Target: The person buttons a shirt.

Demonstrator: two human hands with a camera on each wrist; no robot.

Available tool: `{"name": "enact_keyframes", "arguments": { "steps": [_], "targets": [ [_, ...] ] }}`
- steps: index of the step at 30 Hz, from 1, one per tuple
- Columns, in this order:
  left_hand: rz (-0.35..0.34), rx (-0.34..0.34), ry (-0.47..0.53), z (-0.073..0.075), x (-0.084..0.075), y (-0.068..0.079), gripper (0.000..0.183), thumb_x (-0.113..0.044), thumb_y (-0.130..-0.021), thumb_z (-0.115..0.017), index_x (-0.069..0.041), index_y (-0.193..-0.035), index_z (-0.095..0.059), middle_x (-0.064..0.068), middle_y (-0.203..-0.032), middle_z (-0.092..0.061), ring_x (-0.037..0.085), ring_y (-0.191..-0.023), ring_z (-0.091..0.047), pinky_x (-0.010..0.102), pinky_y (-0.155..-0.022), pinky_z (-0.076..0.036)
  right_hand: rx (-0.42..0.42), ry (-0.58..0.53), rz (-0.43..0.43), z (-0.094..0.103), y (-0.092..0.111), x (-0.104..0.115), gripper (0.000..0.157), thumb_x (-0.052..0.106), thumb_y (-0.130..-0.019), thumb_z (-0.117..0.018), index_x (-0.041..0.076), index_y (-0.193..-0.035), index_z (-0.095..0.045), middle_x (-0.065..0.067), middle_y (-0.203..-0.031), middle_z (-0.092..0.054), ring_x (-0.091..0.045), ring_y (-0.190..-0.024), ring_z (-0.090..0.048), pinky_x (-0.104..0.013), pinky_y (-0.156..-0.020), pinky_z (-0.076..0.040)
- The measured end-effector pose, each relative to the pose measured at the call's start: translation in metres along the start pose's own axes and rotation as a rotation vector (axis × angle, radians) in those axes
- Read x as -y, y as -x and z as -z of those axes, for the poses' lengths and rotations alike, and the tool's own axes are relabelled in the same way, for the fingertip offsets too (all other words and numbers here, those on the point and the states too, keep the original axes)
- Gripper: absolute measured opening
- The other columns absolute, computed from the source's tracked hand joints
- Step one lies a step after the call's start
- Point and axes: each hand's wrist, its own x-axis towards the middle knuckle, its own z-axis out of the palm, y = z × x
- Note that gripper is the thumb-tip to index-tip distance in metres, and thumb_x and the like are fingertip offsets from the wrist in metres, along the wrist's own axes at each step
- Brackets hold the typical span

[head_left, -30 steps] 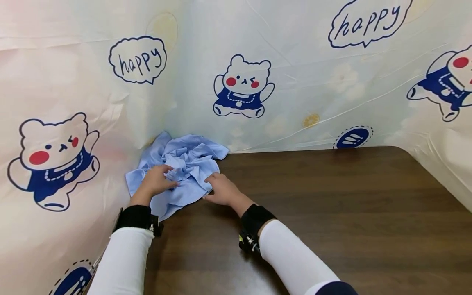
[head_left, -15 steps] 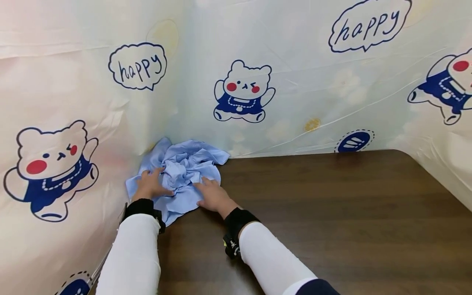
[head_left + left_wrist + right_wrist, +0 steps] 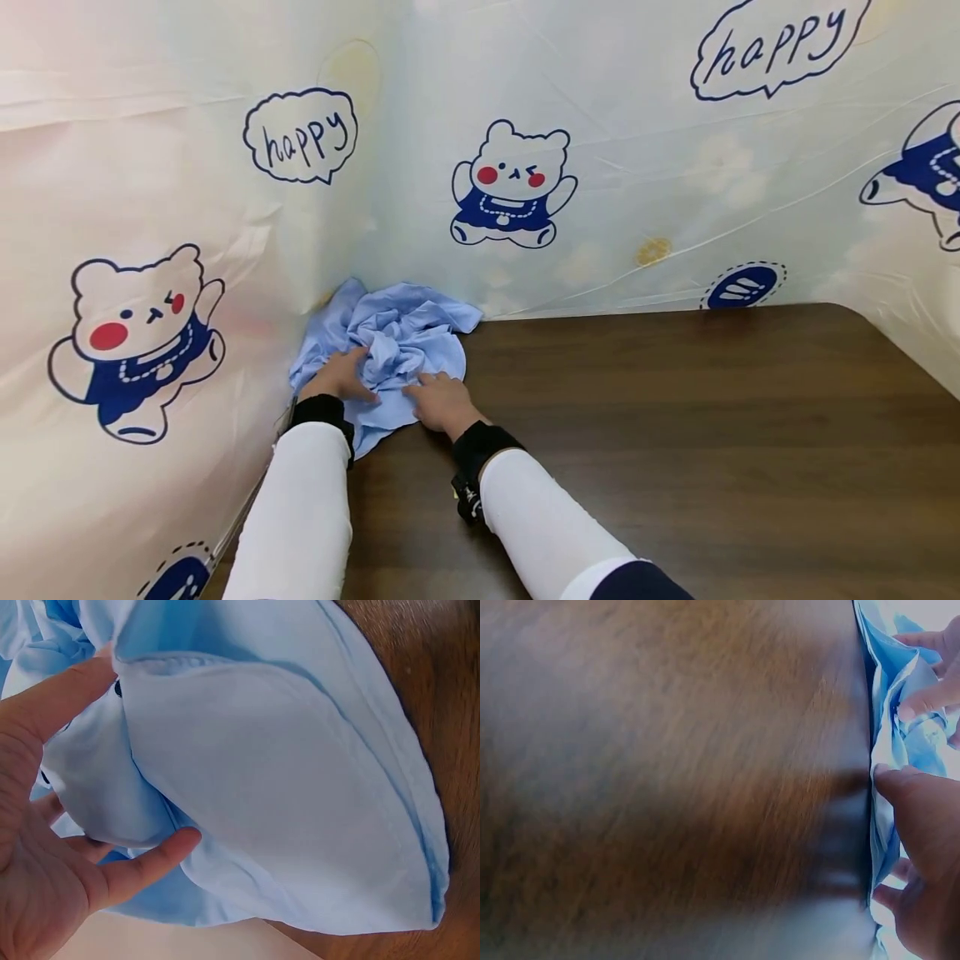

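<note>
A crumpled light blue shirt [image 3: 405, 329] lies in the back left corner of the table, bunched in the middle. Two small dark buttons show on it in the left wrist view, near a broad smooth flap [image 3: 262, 772]. My left hand [image 3: 341, 377] is at the shirt's near left side, thumb and fingers spread apart against the fabric. At the near right edge, my right hand [image 3: 444, 402] rests its spread fingertips on the cloth. The right wrist view has that same hand [image 3: 930, 840] along the shirt's edge, with the left hand's fingers beyond it.
The brown wooden table [image 3: 637, 417] stretches right and toward me. A pale curtain [image 3: 390, 183] printed with bears and "happy" bubbles rises behind the table and along its left side, right against the shirt. Black straps with small devices circle both wrists.
My right hand has shifted from the shirt's right edge toward its front edge. The left hand has moved slightly outward over the left side. The bunched middle looks much the same.
</note>
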Motion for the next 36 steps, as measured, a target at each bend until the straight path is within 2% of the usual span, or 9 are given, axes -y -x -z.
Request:
{"name": "enact_keyframes", "arguments": {
  "steps": [3,8,11,17,25,31,36],
  "targets": [
    [-0.007,0.003,-0.005,-0.004,-0.003,-0.004,0.1,-0.023,-0.076,-0.084,0.0,-0.152,-0.024,0.039,-0.149,-0.02,0.056,-0.137,-0.013,0.067,-0.105,-0.025,0.0,0.023,0.003,0.001,0.004,-0.005,0.043,0.039,-0.1,-0.053,0.039,-0.143,-0.049,0.005,-0.151,-0.041,-0.022,-0.134,-0.04,-0.039,-0.101,-0.041],
    [-0.003,0.003,-0.049,-0.014,0.002,-0.017,0.1,-0.025,-0.075,-0.085,-0.005,-0.153,-0.027,0.038,-0.149,-0.021,0.056,-0.136,-0.019,0.067,-0.103,-0.028,0.019,0.053,0.016,0.004,0.007,-0.012,0.041,0.041,-0.101,-0.051,0.038,-0.142,-0.05,0.005,-0.148,-0.043,-0.021,-0.13,-0.042,-0.038,-0.098,-0.043],
    [-0.007,0.001,-0.061,-0.017,0.002,-0.021,0.1,-0.025,-0.074,-0.086,-0.008,-0.153,-0.028,0.036,-0.15,-0.023,0.056,-0.136,-0.02,0.068,-0.103,-0.027,0.03,0.062,0.021,0.007,0.009,-0.015,0.041,0.041,-0.1,-0.052,0.038,-0.141,-0.05,0.005,-0.145,-0.045,-0.021,-0.126,-0.044,-0.038,-0.096,-0.044],
    [-0.019,0.023,-0.071,-0.024,-0.005,-0.017,0.1,-0.029,-0.074,-0.086,-0.01,-0.153,-0.029,0.035,-0.15,-0.025,0.054,-0.136,-0.023,0.068,-0.104,-0.026,0.062,0.045,0.044,0.007,0.016,-0.023,0.042,0.04,-0.098,-0.058,0.036,-0.139,-0.053,0.003,-0.14,-0.049,-0.022,-0.123,-0.046,-0.039,-0.094,-0.045],
    [-0.094,0.012,-0.155,-0.035,-0.014,-0.007,0.099,-0.038,-0.072,-0.086,-0.005,-0.15,-0.034,0.035,-0.142,-0.038,0.053,-0.131,-0.034,0.067,-0.102,-0.029,0.09,0.027,0.056,0.014,0.037,-0.03,0.042,0.038,-0.096,-0.062,0.035,-0.137,-0.056,0.002,-0.137,-0.051,-0.024,-0.12,-0.048,-0.04,-0.092,-0.046],
    [-0.107,0.014,-0.178,-0.037,-0.021,-0.001,0.097,-0.04,-0.071,-0.086,-0.005,-0.148,-0.038,0.035,-0.139,-0.042,0.052,-0.128,-0.038,0.068,-0.101,-0.028,0.085,0.058,0.073,0.018,0.048,-0.032,0.042,0.039,-0.095,-0.063,0.035,-0.136,-0.057,0.002,-0.135,-0.053,-0.025,-0.119,-0.049,-0.039,-0.09,-0.047],
    [-0.105,0.027,-0.215,-0.041,-0.019,0.008,0.097,-0.042,-0.072,-0.085,-0.005,-0.148,-0.038,0.035,-0.137,-0.043,0.051,-0.127,-0.04,0.068,-0.101,-0.028,0.096,0.063,0.124,0.018,0.052,-0.029,0.042,0.04,-0.093,-0.066,0.034,-0.134,-0.06,0.002,-0.133,-0.055,-0.026,-0.118,-0.051,-0.039,-0.087,-0.049]
  ]
}}
